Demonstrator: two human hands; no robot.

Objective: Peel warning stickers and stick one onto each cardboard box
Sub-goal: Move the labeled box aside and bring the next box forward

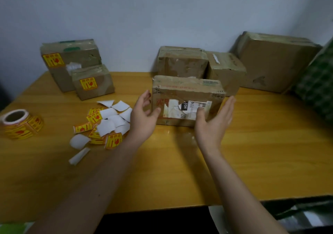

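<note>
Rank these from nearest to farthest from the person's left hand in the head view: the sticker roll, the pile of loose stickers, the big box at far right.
1. pile of loose stickers, just left of the left hand.
2. sticker roll, table's left edge.
3. big box, far right, by the wall.

On the surface (252, 152), a cardboard box with a torn shipping label (187, 100) stands at the centre, between the left hand (144, 114) and the right hand (214, 122). Behind it, three more boxes line the wall (162, 8): two side by side (182, 61) (225, 69), and a large one (273, 62) to the right. At the far left a small stickered box (92, 82) stands before a bigger stickered box (70, 60). A sticker roll (19, 124) lies at the left edge, with loose stickers and backing papers (106, 123) between it and the left hand.
</note>
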